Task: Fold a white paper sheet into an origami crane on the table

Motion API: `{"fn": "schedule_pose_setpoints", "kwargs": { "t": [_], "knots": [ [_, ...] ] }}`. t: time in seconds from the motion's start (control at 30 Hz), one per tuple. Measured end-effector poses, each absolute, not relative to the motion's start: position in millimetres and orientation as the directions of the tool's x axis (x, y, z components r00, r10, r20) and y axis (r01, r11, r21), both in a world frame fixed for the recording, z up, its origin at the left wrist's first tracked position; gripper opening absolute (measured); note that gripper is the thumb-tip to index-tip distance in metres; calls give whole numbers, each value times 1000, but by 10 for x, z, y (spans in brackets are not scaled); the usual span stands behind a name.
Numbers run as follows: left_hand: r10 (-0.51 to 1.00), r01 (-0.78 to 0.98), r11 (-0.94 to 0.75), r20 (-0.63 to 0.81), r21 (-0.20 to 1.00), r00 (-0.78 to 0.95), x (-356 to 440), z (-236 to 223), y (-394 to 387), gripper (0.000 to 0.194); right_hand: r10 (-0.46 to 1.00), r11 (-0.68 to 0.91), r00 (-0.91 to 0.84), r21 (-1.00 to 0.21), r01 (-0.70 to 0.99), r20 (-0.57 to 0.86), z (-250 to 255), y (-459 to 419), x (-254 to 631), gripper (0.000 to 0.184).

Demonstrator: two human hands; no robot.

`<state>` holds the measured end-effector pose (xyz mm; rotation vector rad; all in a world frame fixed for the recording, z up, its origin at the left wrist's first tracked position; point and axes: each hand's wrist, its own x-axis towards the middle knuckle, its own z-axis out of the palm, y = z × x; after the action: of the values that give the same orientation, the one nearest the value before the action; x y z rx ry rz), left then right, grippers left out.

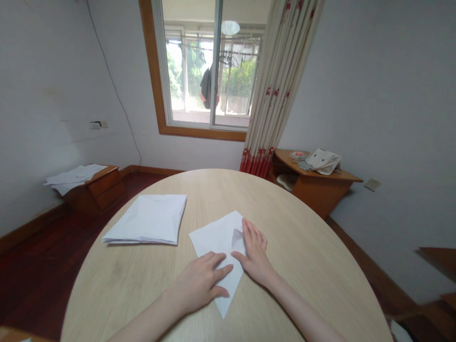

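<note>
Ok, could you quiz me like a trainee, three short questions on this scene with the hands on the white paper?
1. True or false: the flat stack of white paper sheets lies on the round, pale wooden table.
2. The cream cloth curtain with red patterns hangs at which side of the sliding glass window in this view? a) left b) right c) both
3. Which is nearer the far tip of the pointed, folded white sheet: the left hand or the right hand?

Key: 1. True; 2. b; 3. right hand
</note>
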<state>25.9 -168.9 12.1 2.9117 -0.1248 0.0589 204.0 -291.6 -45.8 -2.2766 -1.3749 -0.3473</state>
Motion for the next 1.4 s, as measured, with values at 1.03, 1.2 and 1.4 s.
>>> {"fn": "schedule_pose_setpoints", "kwargs": {
  "t": [1.03,1.2,1.4],
  "knots": [
    [-33,-53,-992,167,113,985,307,19,-1590,31,732,-214,275,-173,961,623,-179,-3076,2006,35],
    [-31,-52,-994,201,100,979,299,-38,-1564,30,900,-287,294,-70,955,321,-84,-3109,1987,20],
    [-34,-61,-991,223,116,974,290,-28,-1560,30,932,-237,247,-70,969,265,-103,-3102,1991,26]
  ]
}}
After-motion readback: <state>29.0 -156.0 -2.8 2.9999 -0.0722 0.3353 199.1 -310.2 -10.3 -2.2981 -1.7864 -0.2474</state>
